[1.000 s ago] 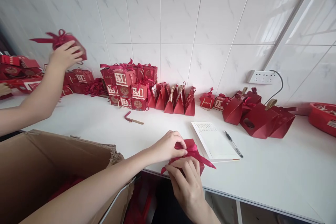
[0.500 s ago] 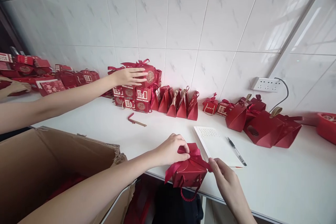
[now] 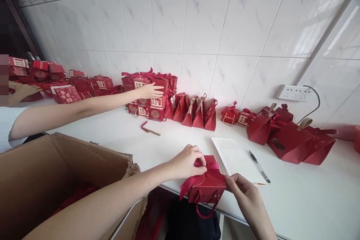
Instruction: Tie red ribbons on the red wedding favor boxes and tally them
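A small red gift box (image 3: 206, 190) with a rope handle sits at the table's front edge, the handle hanging over it. Across its top lies a red ribbon bow (image 3: 211, 168). My left hand (image 3: 189, 162) is closed, with thumb and fingers pinching the ribbon near the knot. At the box's right side, my right hand (image 3: 245, 191) pinches a ribbon end between thumb and forefinger. To the right behind the box are a white notepad (image 3: 239, 159) and a pen (image 3: 259, 166).
A co-worker's hand (image 3: 152, 91) rests on stacked red boxes (image 3: 143, 111) at the back. Red triangular bags (image 3: 209, 118) and larger red bags (image 3: 291, 140) stand along the wall. An open cardboard box (image 3: 92, 150) is at left, a power strip (image 3: 294, 93) on the wall.
The view has shifted slightly left. The co-worker's hand has come down with a box onto the stack. My hands keep their pinch on the ribbon, the right one slightly nearer the box.
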`<state>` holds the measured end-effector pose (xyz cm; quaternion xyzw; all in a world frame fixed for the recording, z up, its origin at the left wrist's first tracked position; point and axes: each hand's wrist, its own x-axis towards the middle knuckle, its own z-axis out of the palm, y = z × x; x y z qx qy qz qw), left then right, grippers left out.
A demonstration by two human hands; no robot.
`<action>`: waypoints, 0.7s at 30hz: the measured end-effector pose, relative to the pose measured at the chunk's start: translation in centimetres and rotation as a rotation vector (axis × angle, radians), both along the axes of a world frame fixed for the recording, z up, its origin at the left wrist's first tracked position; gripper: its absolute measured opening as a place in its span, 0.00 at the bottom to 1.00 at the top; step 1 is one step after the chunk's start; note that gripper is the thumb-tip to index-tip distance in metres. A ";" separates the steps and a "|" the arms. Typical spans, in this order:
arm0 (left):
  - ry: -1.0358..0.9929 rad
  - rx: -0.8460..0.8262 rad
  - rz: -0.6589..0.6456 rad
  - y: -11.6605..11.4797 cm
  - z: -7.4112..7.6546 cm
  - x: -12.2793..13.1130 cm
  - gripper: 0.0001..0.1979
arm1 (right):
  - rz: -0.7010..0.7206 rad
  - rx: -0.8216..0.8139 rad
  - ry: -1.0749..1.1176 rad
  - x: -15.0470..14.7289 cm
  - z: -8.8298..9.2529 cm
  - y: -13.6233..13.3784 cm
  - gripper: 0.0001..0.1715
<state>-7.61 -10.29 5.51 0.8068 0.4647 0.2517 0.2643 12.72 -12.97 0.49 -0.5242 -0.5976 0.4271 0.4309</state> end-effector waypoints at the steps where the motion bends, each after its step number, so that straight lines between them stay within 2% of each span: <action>1: -0.001 0.008 -0.001 0.0 0.0 0.0 0.05 | 0.006 -0.005 0.015 0.0 0.0 0.0 0.28; 8: 0.017 0.040 -0.005 0.1 -0.3 -0.1 0.04 | 0.050 -0.064 0.128 0.2 -0.1 0.1 0.27; 15: 0.051 0.049 0.003 0.2 0.1 0.1 0.03 | 0.089 -0.186 0.347 0.3 0.4 -0.5 0.25; 21: 0.076 0.073 0.002 0.5 -0.3 0.0 0.03 | 0.101 -0.217 0.446 0.9 0.1 -0.7 0.25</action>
